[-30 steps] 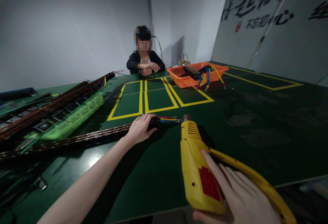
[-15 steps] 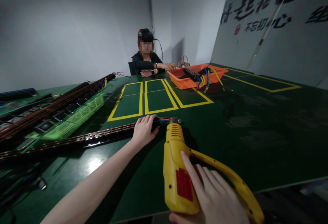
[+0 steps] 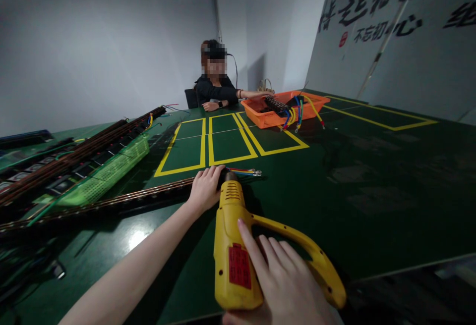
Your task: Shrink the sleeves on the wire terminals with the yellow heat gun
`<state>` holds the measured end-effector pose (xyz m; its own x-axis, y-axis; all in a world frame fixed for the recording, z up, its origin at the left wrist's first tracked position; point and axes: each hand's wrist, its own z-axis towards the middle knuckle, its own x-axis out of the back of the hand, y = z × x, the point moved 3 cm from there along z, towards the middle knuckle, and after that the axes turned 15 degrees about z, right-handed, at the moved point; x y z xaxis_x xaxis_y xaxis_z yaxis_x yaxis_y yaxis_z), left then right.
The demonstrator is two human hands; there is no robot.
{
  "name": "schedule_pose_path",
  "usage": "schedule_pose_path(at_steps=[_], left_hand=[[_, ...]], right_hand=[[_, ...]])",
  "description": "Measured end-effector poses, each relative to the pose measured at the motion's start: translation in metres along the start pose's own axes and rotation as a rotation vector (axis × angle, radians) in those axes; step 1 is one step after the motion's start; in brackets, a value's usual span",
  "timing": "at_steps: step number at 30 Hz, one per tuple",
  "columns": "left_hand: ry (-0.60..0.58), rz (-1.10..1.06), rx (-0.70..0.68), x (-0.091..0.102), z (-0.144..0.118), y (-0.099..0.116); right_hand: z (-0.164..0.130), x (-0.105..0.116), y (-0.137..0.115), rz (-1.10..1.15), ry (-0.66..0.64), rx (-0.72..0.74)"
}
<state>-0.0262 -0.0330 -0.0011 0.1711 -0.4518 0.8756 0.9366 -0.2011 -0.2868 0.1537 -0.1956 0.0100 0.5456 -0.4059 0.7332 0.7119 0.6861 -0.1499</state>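
My right hand [image 3: 284,283] is closed on a yellow heat gun [image 3: 230,236] with a red label. Its index finger lies along the gun's side. The dark nozzle points away from me, close beside the fingers of my left hand [image 3: 206,186]. That left hand is wrapped over the end of a long black cable chain [image 3: 148,197], which runs off to the left along the table. Past the fingertips, red, yellow and blue wires [image 3: 243,172] stick out to the right, tipped with metal terminals. The nozzle partly hides the spot where the wires leave the chain.
An orange basket [image 3: 260,118] holds more chain and coloured wires. A person [image 3: 215,89] sits across the green table [image 3: 372,176], one hand at the basket. More long chains [image 3: 85,151] and a green basket [image 3: 111,176] lie left. Dark cables [image 3: 29,265] are at near left.
The heat gun has moved left in my right hand, its nozzle going from the wire terminals to beside my left fingers. My left hand stays on the chain.
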Motion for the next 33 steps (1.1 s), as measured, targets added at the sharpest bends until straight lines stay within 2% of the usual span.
schedule_pose_path(at_steps=[4,10,22,33], left_hand=[[-0.004,0.004,-0.002,0.000,0.000,0.000],[0.033,0.024,-0.011,-0.002,-0.001,-0.001],[0.060,0.020,-0.023,-0.005,-0.001,-0.003],[0.085,0.022,-0.002,-0.005,0.001,-0.001]], right_hand=[[-0.002,-0.001,0.007,0.050,-0.049,-0.004],[-0.005,0.006,0.020,0.002,-0.113,-0.011],[-0.019,0.025,0.041,-0.148,-0.090,0.052],[-0.022,0.023,0.032,-0.289,-0.030,0.087]])
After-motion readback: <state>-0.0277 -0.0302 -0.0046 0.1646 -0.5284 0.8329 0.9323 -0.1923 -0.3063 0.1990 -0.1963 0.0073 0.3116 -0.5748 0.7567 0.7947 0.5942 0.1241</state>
